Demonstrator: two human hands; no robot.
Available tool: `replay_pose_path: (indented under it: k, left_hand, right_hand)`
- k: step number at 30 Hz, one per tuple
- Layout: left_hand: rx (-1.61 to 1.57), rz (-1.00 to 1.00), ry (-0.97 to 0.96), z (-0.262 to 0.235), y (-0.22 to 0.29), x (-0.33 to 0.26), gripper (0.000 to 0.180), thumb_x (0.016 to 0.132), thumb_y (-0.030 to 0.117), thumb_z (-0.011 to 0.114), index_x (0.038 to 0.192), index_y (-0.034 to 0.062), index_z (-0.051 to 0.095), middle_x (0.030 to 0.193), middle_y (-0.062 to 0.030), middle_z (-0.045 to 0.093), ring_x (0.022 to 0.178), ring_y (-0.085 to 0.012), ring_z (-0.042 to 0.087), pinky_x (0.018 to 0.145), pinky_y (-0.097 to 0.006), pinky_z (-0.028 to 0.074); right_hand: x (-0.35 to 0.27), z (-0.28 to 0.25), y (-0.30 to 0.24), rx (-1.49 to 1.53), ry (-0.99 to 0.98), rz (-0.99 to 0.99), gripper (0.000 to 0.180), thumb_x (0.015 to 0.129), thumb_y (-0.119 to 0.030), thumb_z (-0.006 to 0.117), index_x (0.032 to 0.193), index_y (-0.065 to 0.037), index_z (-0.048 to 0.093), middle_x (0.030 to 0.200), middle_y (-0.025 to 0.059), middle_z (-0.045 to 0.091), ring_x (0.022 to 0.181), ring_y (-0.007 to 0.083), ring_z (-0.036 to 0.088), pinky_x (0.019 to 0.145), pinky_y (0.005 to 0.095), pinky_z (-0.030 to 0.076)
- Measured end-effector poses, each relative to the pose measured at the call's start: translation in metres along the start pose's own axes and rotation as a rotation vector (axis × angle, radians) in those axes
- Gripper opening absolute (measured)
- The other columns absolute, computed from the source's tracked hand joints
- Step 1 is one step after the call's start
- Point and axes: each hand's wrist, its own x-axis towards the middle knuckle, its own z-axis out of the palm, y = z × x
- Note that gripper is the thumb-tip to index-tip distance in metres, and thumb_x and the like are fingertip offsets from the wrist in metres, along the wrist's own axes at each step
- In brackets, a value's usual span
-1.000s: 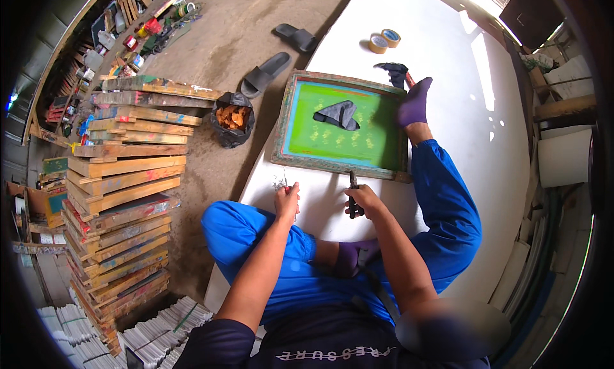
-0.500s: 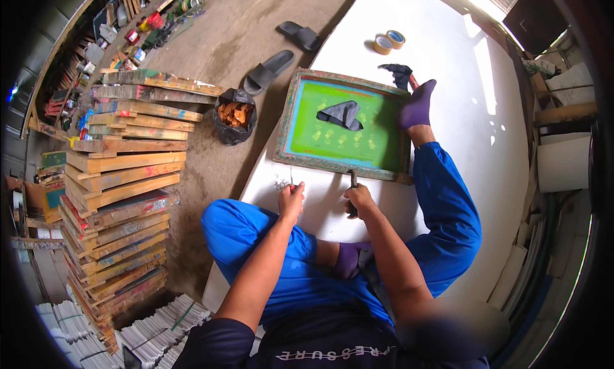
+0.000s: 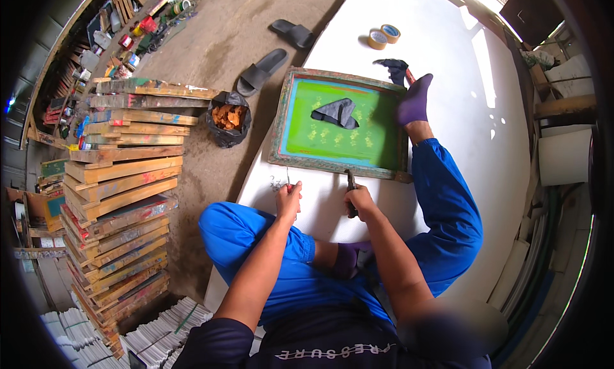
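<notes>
My left hand (image 3: 289, 200) is closed round a screwdriver (image 3: 288, 175) with a red handle, its thin shaft pointing up at the frame's near edge. A dark hand tool (image 3: 350, 182) is gripped in my right hand (image 3: 362, 201); its kind is unclear, and its tip reaches the same edge. The screen printing frame (image 3: 339, 166), with worn wood and green mesh, lies flat in front of both hands. On the mesh rests a folded dark grey cloth (image 3: 338, 113). Small thin bits of metal (image 3: 277, 182) lie just left of the screwdriver.
My sock-clad foot (image 3: 414, 102) presses against the frame's right side. Beyond it lie a black item (image 3: 395, 68) and tape rolls (image 3: 378, 39). Left are sandals (image 3: 261, 73), a black bag (image 3: 228, 121) of brown scraps and a tall stack of wooden frames (image 3: 128, 183).
The whole view has shifted slightly. Both hands keep their tools at the frame's near edge, and the right-hand tool's tip has turned a little.
</notes>
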Motion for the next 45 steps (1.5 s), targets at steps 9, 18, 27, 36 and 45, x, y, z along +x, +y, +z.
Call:
replay_pose_path:
  k: [9, 18, 27, 36, 45]
  left_hand:
    - [-0.054, 0.044, -0.084, -0.010, 0.002, -0.011, 0.028, 0.096, 0.029, 0.071, 0.097, 0.0015, 0.068, 0.078, -0.0066, 0.065, 0.041, -0.0080, 0.047, 0.037, -0.026, 0.038]
    - [-0.143, 0.126, -0.092, -0.015, 0.007, -0.021, 0.030, 0.097, 0.029, 0.072, 0.106, 0.0009, 0.067, 0.090, -0.0085, 0.069, 0.044, -0.0054, 0.046, 0.040, -0.024, 0.037]
    - [-0.351, 0.114, 0.010, -0.026, 0.001, -0.005, 0.022, 0.096, 0.025, 0.071, 0.099, 0.0051, 0.061, 0.082, -0.0027, 0.059, 0.046, -0.0062, 0.045, 0.041, -0.025, 0.036]
    - [-0.217, -0.135, 0.366, -0.031, 0.008, 0.004, 0.032, 0.099, 0.031, 0.068, 0.091, 0.0022, 0.058, 0.071, -0.0047, 0.055, 0.037, -0.0133, 0.042, 0.032, -0.031, 0.033]
    - [0.145, 0.137, 0.042, -0.005, -0.005, -0.002, 0.037, 0.094, 0.034, 0.071, 0.081, 0.0008, 0.064, 0.065, -0.0077, 0.064, 0.041, -0.0149, 0.053, 0.037, -0.032, 0.043]
  right_hand:
    - [-0.031, 0.005, -0.005, 0.111, -0.321, 0.048, 0.022, 0.077, 0.002, 0.061, 0.097, -0.004, 0.056, 0.068, 0.0101, 0.060, 0.050, 0.0222, 0.060, 0.047, 0.0369, 0.049]
    - [-0.040, 0.081, -0.015, 0.013, -0.565, 0.151, 0.018, 0.078, 0.002, 0.065, 0.094, -0.003, 0.058, 0.070, 0.0108, 0.063, 0.055, 0.0217, 0.063, 0.051, 0.0364, 0.054]
    - [-0.032, 0.091, -0.031, -0.148, -0.724, 0.197, 0.044, 0.100, -0.026, 0.063, 0.135, 0.000, 0.056, 0.101, 0.0233, 0.073, 0.078, 0.0300, 0.074, 0.066, 0.0412, 0.061]
    - [-0.028, 0.062, -0.013, -0.025, -0.522, 0.185, 0.056, 0.099, -0.032, 0.063, 0.142, 0.001, 0.049, 0.110, 0.0242, 0.068, 0.084, 0.0321, 0.074, 0.069, 0.0436, 0.060]
    - [-0.028, -0.008, -0.021, -0.036, -0.130, 0.142, 0.040, 0.097, -0.025, 0.064, 0.113, 0.011, 0.057, 0.091, 0.0197, 0.066, 0.067, 0.0304, 0.072, 0.052, 0.0422, 0.059]
